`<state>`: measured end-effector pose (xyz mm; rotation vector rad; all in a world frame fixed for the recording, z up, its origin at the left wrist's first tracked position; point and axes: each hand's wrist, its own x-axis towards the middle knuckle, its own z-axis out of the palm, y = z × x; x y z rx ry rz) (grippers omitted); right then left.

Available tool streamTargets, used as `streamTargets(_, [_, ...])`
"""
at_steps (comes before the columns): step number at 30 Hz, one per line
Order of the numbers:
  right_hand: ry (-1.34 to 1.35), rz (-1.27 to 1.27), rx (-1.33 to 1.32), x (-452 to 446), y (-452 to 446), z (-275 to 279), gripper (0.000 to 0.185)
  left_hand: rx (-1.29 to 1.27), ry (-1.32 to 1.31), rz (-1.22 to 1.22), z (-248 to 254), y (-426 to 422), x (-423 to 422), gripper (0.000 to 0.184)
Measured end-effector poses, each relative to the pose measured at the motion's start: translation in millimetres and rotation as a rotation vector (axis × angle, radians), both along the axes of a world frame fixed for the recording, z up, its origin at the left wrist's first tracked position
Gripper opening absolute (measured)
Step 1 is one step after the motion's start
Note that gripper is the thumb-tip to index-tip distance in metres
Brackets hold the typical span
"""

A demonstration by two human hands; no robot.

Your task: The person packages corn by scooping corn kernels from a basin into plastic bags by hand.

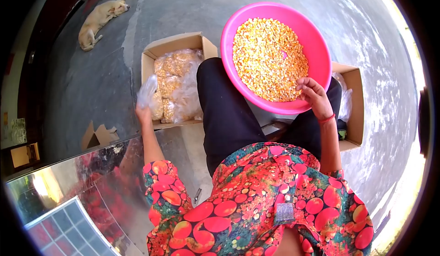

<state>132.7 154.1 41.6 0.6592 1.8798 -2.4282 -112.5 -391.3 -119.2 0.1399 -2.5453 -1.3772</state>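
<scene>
A pink basin point(322, 49) rests on my lap, tilted, with loose yellow-orange corn kernels point(268, 56) spread in it. My right hand point(314, 96) is over the basin's near right rim, fingers curled together at the edge of the kernels. Whatever is between those fingertips is too small to make out. On the other side, my left hand point(144, 113) is closed on a clear plastic bag point(147, 92) at the left wall of a cardboard box point(175, 40). Inside that box lie several clear bags of corn point(169, 87), partly covered by loose plastic.
To the right of my legs stands a second cardboard box point(354, 102) with clear plastic inside. A shiny metal surface point(91, 182) is at lower left, with a small open carton point(97, 137) beyond it. A dog point(98, 22) lies on the concrete floor point(183, 8).
</scene>
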Motion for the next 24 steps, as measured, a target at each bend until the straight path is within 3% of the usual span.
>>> streamTargets(2, [-0.024, -0.017, 0.016, -0.9, -2.6, 1.2, 0.018, -0.078, -0.256, 0.082, -23.2, 8.6, 10.4, 0.031])
streamTargets(4, [-0.025, -0.005, 0.027, 0.0, -3.1, 1.2, 0.017, -0.176, -0.312, -0.109, -33.9, 29.6, 27.0, 0.035])
streamTargets(6, [-0.021, 0.004, 0.034, -1.1, -3.1, -0.4, 0.017, -0.071, -0.360, -0.398, -36.8, 59.0, 38.6, 0.040])
streamTargets(9, [-0.017, 0.045, 0.081, -0.2, -0.3, -5.2, 0.017, -0.150, -0.481, -0.438, -104.8, 73.2, 45.5, 0.043])
streamTargets(11, [0.011, 0.023, 0.094, 0.6, -4.8, -8.7, 0.017, -0.128, -0.643, -0.768, -140.7, 78.0, 42.2, 0.040])
streamTargets(15, [0.024, 0.052, 0.357, 12.3, -1.0, -3.8, 0.015, -0.468, -0.526, -1.119, -152.0, 77.6, 50.7, 0.036])
streamTargets(17, [0.076, -0.018, 0.358, 12.6, -5.8, -8.5, 0.012, -0.512, -0.612, -1.136, -143.0, 88.0, 47.8, 0.035])
streamTargets(20, [0.183, 0.030, 0.743, -0.7, -16.0, -11.0, 0.014, -0.514, -0.788, -1.006, -115.1, 98.9, 50.8, 0.034])
streamTargets(24, [0.187, 0.013, 0.909, -0.6, -30.3, -17.7, 0.011, -0.507, -0.912, -0.854, -78.1, 105.2, 54.0, 0.033])
